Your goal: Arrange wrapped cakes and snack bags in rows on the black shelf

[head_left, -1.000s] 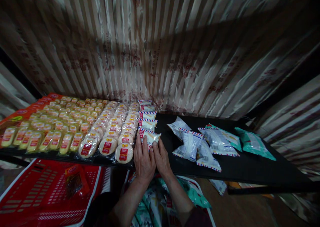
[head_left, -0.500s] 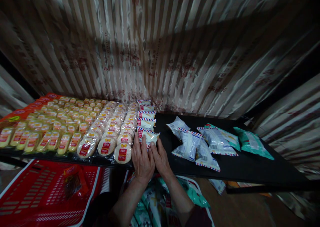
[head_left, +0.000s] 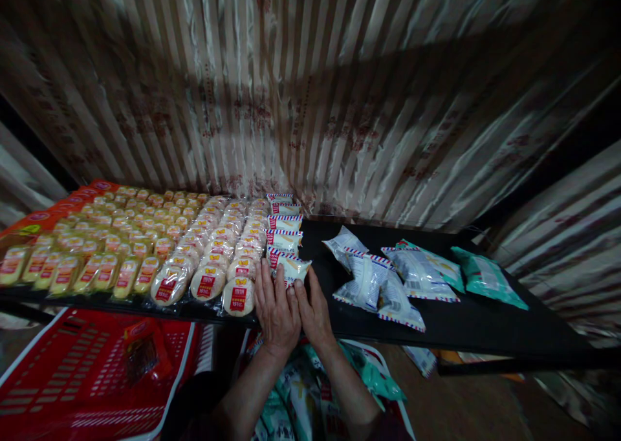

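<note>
My left hand (head_left: 278, 306) lies with outstretched fingers over the near left side of a white snack packet (head_left: 291, 268) with a red-and-blue striped edge. At the packet's right near corner is my right hand (head_left: 315, 306), fingers extended and touching it. The two thumbs are close together, and the hands cover the packet's near edge. Behind it, similar packets (head_left: 284, 239) run in a column toward the curtain. Just left of my left hand are columns of round rice crackers in clear wrappers (head_left: 239, 295) with red labels.
Yellow wrapped cakes (head_left: 126, 277) fill the left of the black shelf (head_left: 323, 234). Loose striped packets (head_left: 365, 283) and a green packet (head_left: 489, 276) lie right. Below are a red basket (head_left: 48, 363) and one of green packets (head_left: 298, 389). A striped curtain (head_left: 301, 105) hangs behind.
The front packet has shifted very slightly to the right and down. My right hand's fingers have moved a little along its right side; my left hand stays nearly in place.
</note>
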A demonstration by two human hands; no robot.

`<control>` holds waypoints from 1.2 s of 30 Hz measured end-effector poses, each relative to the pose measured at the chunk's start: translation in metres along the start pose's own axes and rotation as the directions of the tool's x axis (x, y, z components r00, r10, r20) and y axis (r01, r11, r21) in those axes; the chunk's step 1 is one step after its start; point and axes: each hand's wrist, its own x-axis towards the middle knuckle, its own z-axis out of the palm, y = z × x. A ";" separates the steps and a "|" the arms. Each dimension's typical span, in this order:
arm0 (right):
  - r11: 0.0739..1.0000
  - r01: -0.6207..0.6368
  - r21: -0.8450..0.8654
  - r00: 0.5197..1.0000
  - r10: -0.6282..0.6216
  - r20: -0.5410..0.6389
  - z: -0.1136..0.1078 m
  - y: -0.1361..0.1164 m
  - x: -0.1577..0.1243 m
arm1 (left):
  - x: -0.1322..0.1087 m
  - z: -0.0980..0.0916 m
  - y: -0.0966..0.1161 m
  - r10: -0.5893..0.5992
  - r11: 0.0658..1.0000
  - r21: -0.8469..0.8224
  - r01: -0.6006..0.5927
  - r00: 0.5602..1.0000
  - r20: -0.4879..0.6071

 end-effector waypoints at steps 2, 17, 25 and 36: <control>1.000 -0.007 -0.005 1.000 0.007 0.002 0.000 0.002 0.000 | 0.000 0.000 0.000 -0.004 1.000 -0.005 0.004 1.000 0.002; 1.000 -0.002 -0.013 0.997 0.003 0.074 0.000 -0.001 0.005 | -0.002 0.002 0.000 -0.054 0.999 0.002 0.054 0.998 0.032; 0.999 -0.027 -0.039 0.999 0.028 0.025 -0.006 0.003 0.001 | -0.003 -0.001 0.002 -0.015 0.999 0.051 0.013 0.999 0.037; 0.995 -0.001 -0.099 0.999 -0.003 -0.048 -0.025 0.006 -0.013 | -0.006 -0.006 0.001 0.163 0.986 -0.033 -0.163 0.987 0.004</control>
